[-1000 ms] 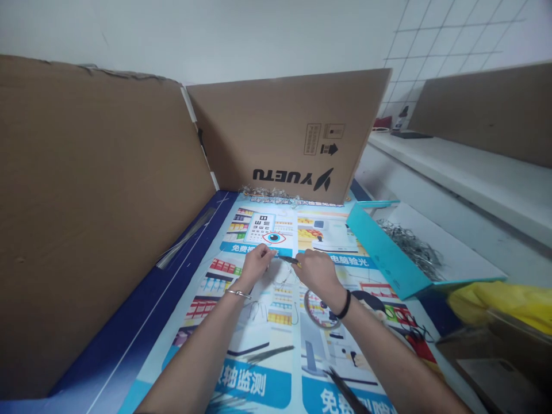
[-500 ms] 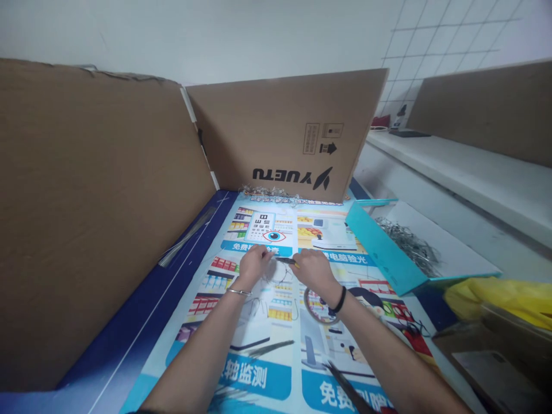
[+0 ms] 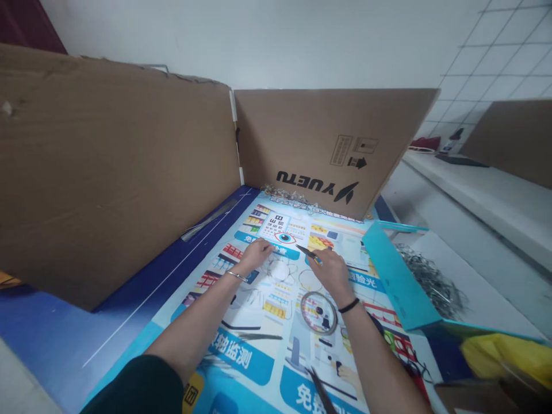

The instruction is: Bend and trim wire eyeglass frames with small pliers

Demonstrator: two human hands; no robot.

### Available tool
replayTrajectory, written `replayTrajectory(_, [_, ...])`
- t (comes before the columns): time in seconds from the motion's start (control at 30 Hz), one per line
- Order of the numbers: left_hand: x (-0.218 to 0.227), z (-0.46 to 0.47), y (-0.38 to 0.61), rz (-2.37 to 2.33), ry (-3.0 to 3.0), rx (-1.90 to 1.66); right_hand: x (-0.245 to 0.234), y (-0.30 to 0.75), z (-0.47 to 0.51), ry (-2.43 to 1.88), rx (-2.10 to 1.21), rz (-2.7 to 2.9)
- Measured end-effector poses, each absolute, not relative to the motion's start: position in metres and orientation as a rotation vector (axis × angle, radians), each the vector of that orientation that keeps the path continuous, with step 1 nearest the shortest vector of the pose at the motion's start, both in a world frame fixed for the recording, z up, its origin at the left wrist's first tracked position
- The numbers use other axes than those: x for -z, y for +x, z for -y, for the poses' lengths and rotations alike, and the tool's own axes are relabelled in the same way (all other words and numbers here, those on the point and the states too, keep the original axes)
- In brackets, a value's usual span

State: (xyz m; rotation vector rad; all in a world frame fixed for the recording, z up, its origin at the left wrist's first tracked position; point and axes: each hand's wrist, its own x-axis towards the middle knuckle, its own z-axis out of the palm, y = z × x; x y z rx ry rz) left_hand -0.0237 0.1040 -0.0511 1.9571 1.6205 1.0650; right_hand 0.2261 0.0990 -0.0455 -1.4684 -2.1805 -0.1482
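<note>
My left hand (image 3: 257,254) is closed in a pinch above the printed poster, its fingertips on a thin wire (image 3: 280,269) bent into loops; the held end is too fine to make out. My right hand (image 3: 331,271) grips needle-nose pliers (image 3: 309,253) with yellow-and-blue handles. Their dark tip points left toward my left fingers, apart from them. Below my right hand lies a coil of wire (image 3: 303,310). Closer to me are a bundle of straight wire pieces (image 3: 260,337) and a dark, pointed tool (image 3: 320,391), partly cut off by the frame.
Cardboard panels stand at the left (image 3: 129,161) and back (image 3: 297,132). To the right, a turquoise box (image 3: 390,276) holds tangled silvery wire (image 3: 431,282). Yellow plastic (image 3: 504,356) lies in front of it. More wire bits (image 3: 288,195) lie along the back panel.
The pliers have moved right, away from my left fingers, and their tip now shows clear of both hands. The view has turned left, so the scene sits further right.
</note>
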Motion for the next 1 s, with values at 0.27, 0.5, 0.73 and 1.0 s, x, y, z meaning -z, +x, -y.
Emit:
replayTrajectory(0.27, [0.039,-0.074,-0.026,-1.533,1.950,-1.148,0.054,0.225,-0.102,-1.482,0.136,2.232])
replayTrajectory(0.5, [0.045,-0.054,-0.011,-1.429,2.209,-0.815,0.056,0.227,-0.106,-1.517,0.094,2.250])
replayTrajectory(0.73, [0.045,-0.058,-0.012,-1.434,2.200,-0.820,0.052,0.224,-0.103,-1.564,0.102,2.293])
replayTrajectory(1.0, [-0.011,-0.078,-0.015,-1.319,2.391,-1.017,0.057,0.225,-0.107,-1.551,0.085,2.290])
